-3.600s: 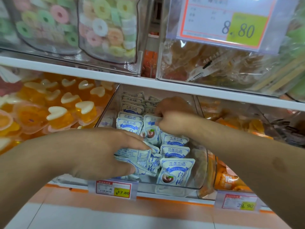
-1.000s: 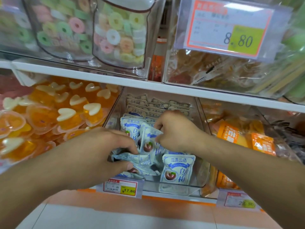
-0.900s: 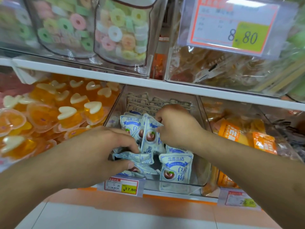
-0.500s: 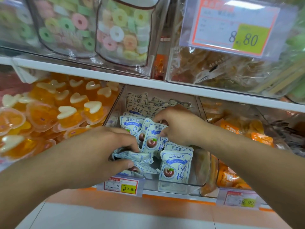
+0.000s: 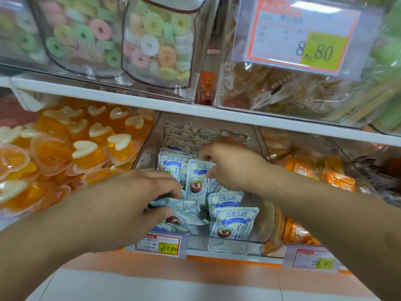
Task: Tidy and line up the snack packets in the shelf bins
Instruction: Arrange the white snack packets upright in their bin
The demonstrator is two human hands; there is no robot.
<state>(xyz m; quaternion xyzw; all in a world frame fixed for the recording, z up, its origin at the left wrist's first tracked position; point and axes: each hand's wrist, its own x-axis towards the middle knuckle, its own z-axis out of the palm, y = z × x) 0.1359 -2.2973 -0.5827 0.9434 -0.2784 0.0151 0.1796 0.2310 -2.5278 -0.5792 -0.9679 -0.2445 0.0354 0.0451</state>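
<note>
I see the clear bin (image 5: pixel 258 237) holding white-and-blue snack packets (image 5: pixel 234 222), some upright in rows, others loose at its front left. My right hand (image 5: pixel 230 166) pinches an upright packet (image 5: pixel 196 181) mid-bin. My left hand (image 5: pixel 134 198) grips flat packets (image 5: pixel 180 205). Left of the bin, orange jelly cups (image 5: pixel 86 148); below it, a price tag (image 5: pixel 159 245).

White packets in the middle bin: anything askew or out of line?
Yes. Two or three flattened packets lie sideways under the left hand, while the front packet stands upright. The right hand pinches a tilted packet.
</note>
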